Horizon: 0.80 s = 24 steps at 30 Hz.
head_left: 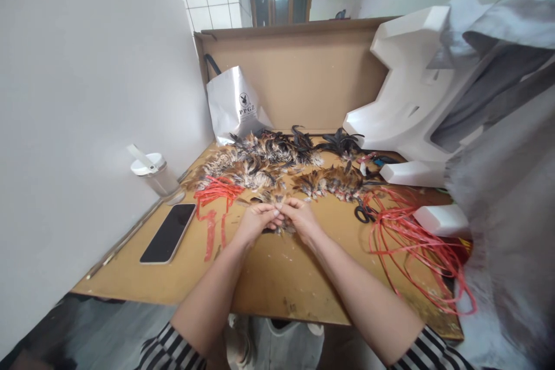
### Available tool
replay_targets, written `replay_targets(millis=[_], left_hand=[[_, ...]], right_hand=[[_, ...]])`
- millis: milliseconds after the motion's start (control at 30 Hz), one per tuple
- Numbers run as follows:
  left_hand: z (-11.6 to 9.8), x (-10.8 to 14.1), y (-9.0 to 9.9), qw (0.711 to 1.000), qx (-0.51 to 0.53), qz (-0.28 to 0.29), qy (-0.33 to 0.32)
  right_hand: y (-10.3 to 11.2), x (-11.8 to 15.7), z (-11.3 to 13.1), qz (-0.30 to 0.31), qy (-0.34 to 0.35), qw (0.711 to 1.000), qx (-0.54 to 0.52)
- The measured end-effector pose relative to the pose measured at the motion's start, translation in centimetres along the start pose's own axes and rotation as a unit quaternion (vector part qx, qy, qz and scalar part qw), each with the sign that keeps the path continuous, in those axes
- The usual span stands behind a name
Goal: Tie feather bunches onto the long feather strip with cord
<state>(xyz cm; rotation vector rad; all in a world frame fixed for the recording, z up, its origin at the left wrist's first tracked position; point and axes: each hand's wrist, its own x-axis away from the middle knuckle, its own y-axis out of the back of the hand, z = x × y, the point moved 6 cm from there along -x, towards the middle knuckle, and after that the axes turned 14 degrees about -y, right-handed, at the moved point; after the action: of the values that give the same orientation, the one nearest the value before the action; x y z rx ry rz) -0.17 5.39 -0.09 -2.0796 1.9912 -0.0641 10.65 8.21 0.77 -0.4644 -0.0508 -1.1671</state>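
My left hand [259, 219] and my right hand [298, 217] meet over the middle of the table, fingertips pinched together. Between them is a small bunch of brown feathers [278, 196]; its tips show above and below my fingers. Just beyond lie heaped bundles of brown, black and pale feathers [255, 165]. Another row of brown feather bundles [332, 181] is to the right of these. Cut red plastic strips [219, 191] rest left of my hands. Black-handled scissors [363, 213] lie on the right, their blades partly hidden.
A phone [168, 233] and a lidded cup [158, 174] stand at the left. Behind the feathers leans a silver bag [234, 104]. Tangled red plastic string [411, 243] spreads over the right side, beside white foam pieces [441, 219] and draped grey cloth [507, 196].
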Motion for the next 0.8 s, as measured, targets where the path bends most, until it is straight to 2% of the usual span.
replay_targets(millis=[100, 200, 267, 333, 433, 500, 600, 800], left_hand=[[0.2, -0.1, 0.5, 0.997, 0.067, -0.031, 0.016], [0.4, -0.3, 1.1, 0.989, 0.129, -0.064, 0.034], [0.6, -0.4, 1.2, 0.984, 0.156, -0.068, 0.045], [0.7, -0.4, 1.1, 0.982, 0.172, -0.064, 0.051], [0.7, -0.2, 0.9, 0.98, 0.183, -0.052, 0.057], [0.8, -0.1, 0.7, 0.98, 0.187, -0.043, 0.06], [0.8, -0.1, 0.6, 0.98, 0.186, -0.04, 0.06], [0.7, 0.0, 0.5, 0.985, 0.159, -0.041, 0.055]], right_hand=[[0.3, -0.2, 0.3, -0.016, 0.016, 1.0, 0.018], [0.5, 0.3, 1.6, -0.067, 0.125, 0.98, 0.138], [0.0, 1.2, 2.5, -0.095, 0.222, 0.935, 0.261], [-0.8, 2.1, 2.9, -0.109, 0.293, 0.872, 0.376], [-1.7, 2.9, 3.1, -0.129, 0.338, 0.798, 0.481], [-1.8, 3.2, 3.2, -0.148, 0.351, 0.772, 0.509], [-1.8, 3.2, 3.3, -0.161, 0.358, 0.762, 0.515], [-1.6, 3.1, 3.4, -0.164, 0.345, 0.778, 0.498]])
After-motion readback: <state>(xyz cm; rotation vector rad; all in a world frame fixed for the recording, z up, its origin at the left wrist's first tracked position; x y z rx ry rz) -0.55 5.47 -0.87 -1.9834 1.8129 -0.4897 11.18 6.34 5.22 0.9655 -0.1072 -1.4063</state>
